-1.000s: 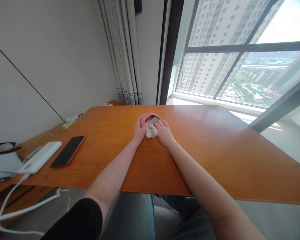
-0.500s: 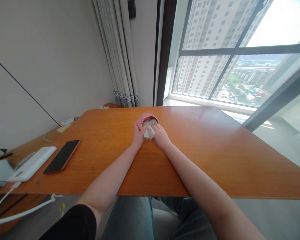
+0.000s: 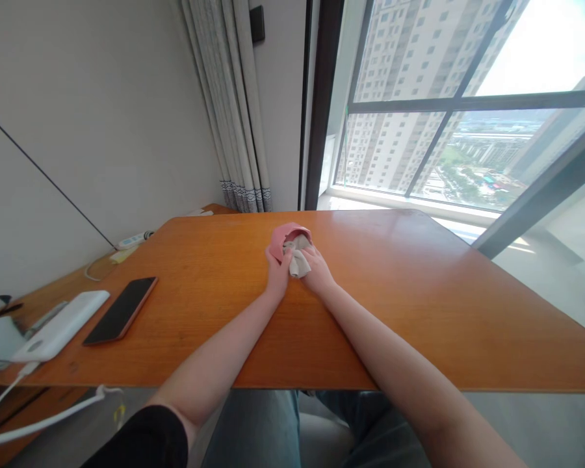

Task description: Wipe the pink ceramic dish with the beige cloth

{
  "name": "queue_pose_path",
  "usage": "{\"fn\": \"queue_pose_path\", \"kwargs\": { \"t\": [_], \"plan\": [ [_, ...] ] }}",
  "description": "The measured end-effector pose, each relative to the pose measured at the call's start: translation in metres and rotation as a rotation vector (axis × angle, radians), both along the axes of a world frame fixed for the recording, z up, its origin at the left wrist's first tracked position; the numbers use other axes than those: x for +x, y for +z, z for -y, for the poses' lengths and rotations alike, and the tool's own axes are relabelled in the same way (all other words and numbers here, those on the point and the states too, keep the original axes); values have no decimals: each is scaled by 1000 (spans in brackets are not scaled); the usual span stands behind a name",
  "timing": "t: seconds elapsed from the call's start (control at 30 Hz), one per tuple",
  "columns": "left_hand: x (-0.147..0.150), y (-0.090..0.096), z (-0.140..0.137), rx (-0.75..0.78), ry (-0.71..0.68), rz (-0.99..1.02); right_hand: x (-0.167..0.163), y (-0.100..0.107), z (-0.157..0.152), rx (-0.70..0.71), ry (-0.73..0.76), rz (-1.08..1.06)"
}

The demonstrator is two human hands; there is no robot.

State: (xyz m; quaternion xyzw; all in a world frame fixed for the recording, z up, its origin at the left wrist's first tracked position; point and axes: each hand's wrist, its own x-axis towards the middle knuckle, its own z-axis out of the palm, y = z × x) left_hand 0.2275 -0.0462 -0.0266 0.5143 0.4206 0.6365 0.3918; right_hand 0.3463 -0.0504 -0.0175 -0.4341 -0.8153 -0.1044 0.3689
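Above the middle of the wooden table (image 3: 214, 273), a pink bowl-shaped piece (image 3: 283, 235) is tilted with its hollow side towards me. My left hand (image 3: 277, 273) grips its left side, the thumb at the near rim. A crumpled beige cloth (image 3: 299, 263) fills part of the hollow and hangs out at the front. My right hand (image 3: 318, 272) is closed on the cloth at the right side, its fingertips partly hidden in the folds. Whether the pink piece touches the table I cannot tell.
A black phone (image 3: 121, 311) lies at the left of the table, beside a white power bank (image 3: 63, 325) with a white cable (image 3: 53, 421). Behind them a power strip (image 3: 134, 240) rests by the wall. A curtain (image 3: 234, 110) and large window (image 3: 394, 149) stand beyond.
Both hands have shifted slightly right and nearer with the pink piece and cloth. The left hand has moved more than the right. The view has tilted slightly.
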Motion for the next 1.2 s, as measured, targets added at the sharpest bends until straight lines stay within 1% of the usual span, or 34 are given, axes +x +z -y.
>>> {"fn": "queue_pose_path", "kwargs": {
  "t": [0.07,0.13,0.2,0.27,0.3,0.33,0.43,0.5,0.57,0.63,0.7,0.73,0.77,0.8,0.83,0.9,0.97,1.03,1.1,1.13,1.2],
  "plan": [
    [-11,3,-7,-9,51,-102,1,2,0,13,32,52],
    [-25,12,-12,-9,74,-254,4,4,-1,52,48,132],
    [-37,22,-13,-19,79,-423,7,5,-2,78,51,193],
    [-39,28,-10,-37,74,-523,10,4,-3,69,60,209],
    [-36,28,-7,-33,75,-510,10,3,-3,61,68,211],
    [-31,27,-4,-17,69,-454,9,2,-3,56,68,207],
    [-13,16,3,27,32,-183,5,-1,-2,49,3,135],
    [-9,11,2,-4,27,-104,2,-1,-1,34,-13,92],
    [-15,12,-3,-54,54,-158,1,1,0,15,24,108],
    [-29,18,-10,-63,62,-310,2,3,2,7,67,157],
    [-42,25,-14,-54,26,-485,5,5,3,-2,80,198],
    [-45,27,-14,-54,-2,-544,7,5,3,-15,80,210],
    [-46,28,-14,-56,-24,-559,9,5,3,-36,81,220],
    [-44,27,-12,-54,-34,-522,11,5,2,-63,85,229],
    [-39,25,-10,-47,-36,-437,13,4,1,-91,88,230],
    [-25,18,-5,-47,-49,-161,14,3,-2,-132,77,196],
    [-10,11,-1,-109,-86,134,12,2,-4,-142,62,139],
    [-3,6,-1,-211,-148,340,10,3,-3,-138,87,97],
    [-4,5,-4,-290,-218,434,8,6,0,-133,145,44],
    [-6,6,-6,-323,-249,456,8,8,2,-115,163,-18],
    [-13,9,-12,-383,-276,487,10,15,7,-27,160,-222]
  ]
}}
